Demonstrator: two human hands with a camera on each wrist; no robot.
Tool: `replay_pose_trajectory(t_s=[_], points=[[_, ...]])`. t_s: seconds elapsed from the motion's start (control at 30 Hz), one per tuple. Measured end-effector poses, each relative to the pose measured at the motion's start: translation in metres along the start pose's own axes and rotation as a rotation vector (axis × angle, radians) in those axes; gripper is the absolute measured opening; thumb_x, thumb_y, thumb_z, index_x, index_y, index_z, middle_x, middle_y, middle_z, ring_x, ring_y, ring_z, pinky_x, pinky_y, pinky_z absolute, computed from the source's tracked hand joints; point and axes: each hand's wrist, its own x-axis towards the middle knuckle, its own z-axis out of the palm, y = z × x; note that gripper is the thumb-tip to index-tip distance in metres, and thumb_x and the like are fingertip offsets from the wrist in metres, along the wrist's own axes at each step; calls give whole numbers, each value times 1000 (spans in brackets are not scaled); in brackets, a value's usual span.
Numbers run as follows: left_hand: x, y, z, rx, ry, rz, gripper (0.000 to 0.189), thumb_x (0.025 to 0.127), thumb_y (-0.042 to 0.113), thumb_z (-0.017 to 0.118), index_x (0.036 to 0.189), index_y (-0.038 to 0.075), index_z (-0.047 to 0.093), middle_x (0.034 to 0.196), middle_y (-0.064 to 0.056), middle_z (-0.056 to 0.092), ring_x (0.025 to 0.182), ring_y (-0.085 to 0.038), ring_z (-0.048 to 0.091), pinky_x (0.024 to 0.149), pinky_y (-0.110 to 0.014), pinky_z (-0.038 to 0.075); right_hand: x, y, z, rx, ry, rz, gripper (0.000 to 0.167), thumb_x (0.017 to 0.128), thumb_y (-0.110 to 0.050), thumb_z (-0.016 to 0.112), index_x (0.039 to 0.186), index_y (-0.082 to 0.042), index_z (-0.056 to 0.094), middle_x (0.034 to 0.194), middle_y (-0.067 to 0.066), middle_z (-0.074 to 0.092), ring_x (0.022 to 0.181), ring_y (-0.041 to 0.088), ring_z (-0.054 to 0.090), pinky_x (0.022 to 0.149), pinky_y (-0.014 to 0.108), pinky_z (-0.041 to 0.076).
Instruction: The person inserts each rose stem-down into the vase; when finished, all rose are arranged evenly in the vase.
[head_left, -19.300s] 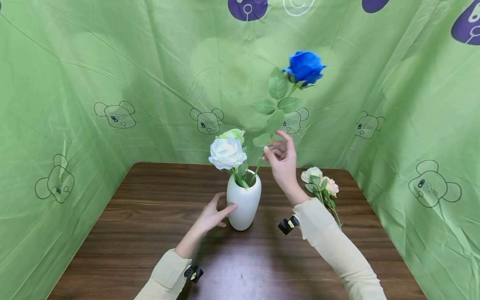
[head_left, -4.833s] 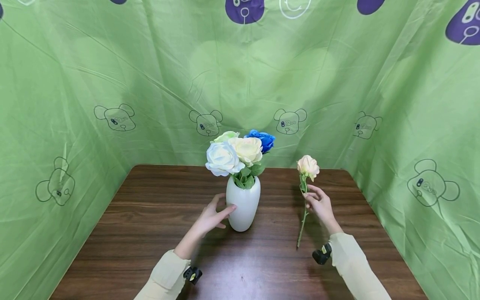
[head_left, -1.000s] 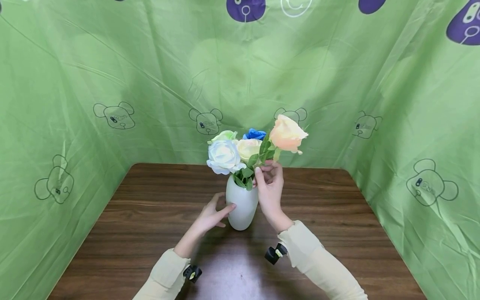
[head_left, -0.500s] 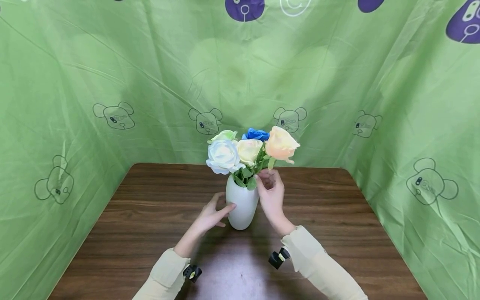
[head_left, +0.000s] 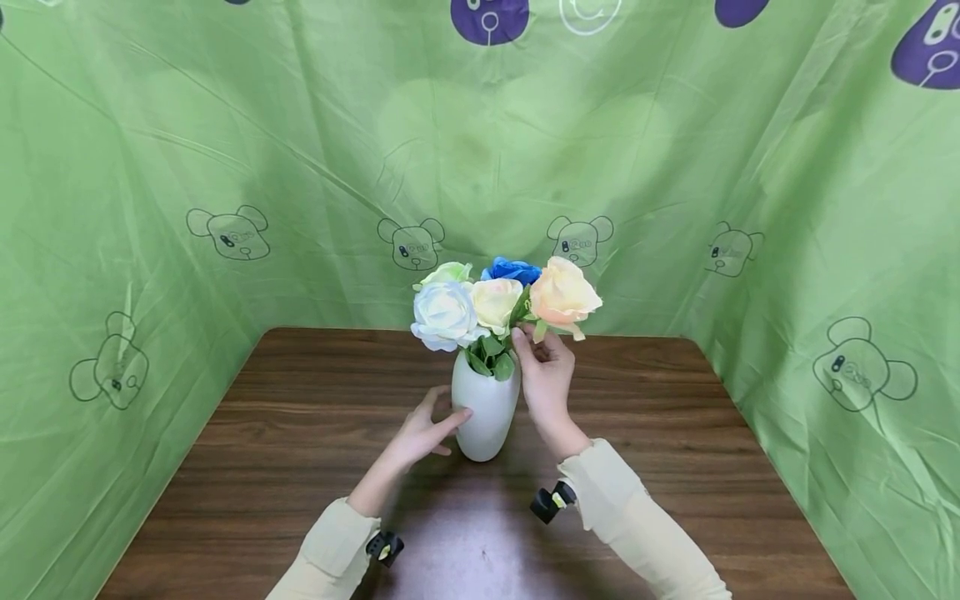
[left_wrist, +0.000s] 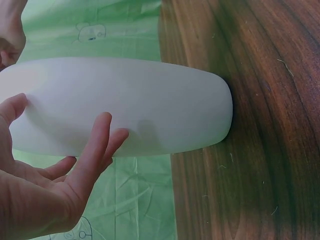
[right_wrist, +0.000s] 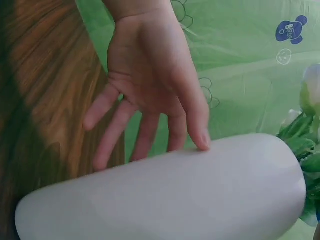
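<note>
A white vase (head_left: 483, 408) stands upright on the table, holding several roses. My left hand (head_left: 420, 435) rests its thumb and fingertips against the vase's left side; the right wrist view shows those fingers (right_wrist: 114, 137) spread and fairly straight. At the right of the vase mouth, my right hand (head_left: 546, 379) pinches the stem of a peach rose (head_left: 564, 293) just under its bloom. Beside that bloom are a cream rose (head_left: 495, 304), a pale blue-white rose (head_left: 442, 315), a light green rose (head_left: 447, 273) and a blue rose (head_left: 512, 269). The vase hides the lower stems.
The dark wood table (head_left: 300, 417) carries the vase near its middle. A green curtain (head_left: 300, 150) with bear drawings closes off the back and both sides. Each wrist wears a small black camera (head_left: 385, 547).
The blue rose, then the cream one, went into the vase. The right hand took the peach rose from the table to the vase, lowered it and has just shifted slightly up its stem.
</note>
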Motion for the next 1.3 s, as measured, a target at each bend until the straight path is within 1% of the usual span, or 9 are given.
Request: replay_pose_trajectory(t_s=[0.2,0.37,0.57,0.73,0.93,1.07,1.2,1.23,1.3], points=[[0,1,1,-3,-8,2,61,85,28,60,132,3,30,126,-27,37,92,-42,54,56,-40,53,-5,25,1,-70,19,122,8,80,-5,65,76,2,65,57,-3,50,50,7,41,43,17,35],[-1,1,2,-7,-6,1,61,85,28,60,132,3,30,127,-26,37,92,-42,54,56,-41,53,-10,34,-4,-57,-3,141,15,80,0,62,66,7,58,54,2,41,52,11,36,45,18,30],[-1,2,2,-5,-8,-2,61,84,28,61,132,4,30,127,-26,37,92,-42,54,58,-44,52,-15,21,-8,-56,-36,154,27,77,9,56,55,7,40,53,7,30,52,14,30,44,20,24],[0,2,1,-4,-12,3,61,85,28,60,131,3,30,126,-25,39,93,-42,54,58,-44,52,-16,15,-9,-45,-50,178,21,77,10,56,59,10,46,53,5,34,53,14,32,46,20,25],[-2,4,1,8,-7,4,60,85,26,60,131,3,30,126,-26,39,93,-42,54,57,-42,52,-14,15,-11,-49,-71,220,21,71,17,49,55,6,40,52,3,32,51,12,31,44,20,25],[1,-1,0,-5,-3,4,61,84,27,61,131,4,31,126,-27,38,92,-42,54,55,-41,53,-15,17,-14,-25,-86,240,9,71,16,51,66,8,52,57,0,44,54,10,39,47,18,33],[9,-20,-3,13,19,16,63,82,34,62,131,7,32,126,-27,38,89,-39,57,54,-38,53,-18,20,-21,0,-93,210,9,75,13,55,84,11,58,72,5,56,64,8,50,58,18,44],[11,-25,-4,53,33,26,64,82,37,62,131,9,33,121,-27,43,85,-37,58,55,-38,53,-18,22,-25,-6,-98,203,10,77,12,56,86,11,58,76,7,58,66,8,52,61,18,45],[14,-35,-8,179,84,87,65,80,43,61,130,10,36,121,-23,46,91,-34,57,66,-40,51,-19,26,-33,-40,-117,184,11,79,9,57,90,11,57,80,9,59,69,9,54,62,19,46]])
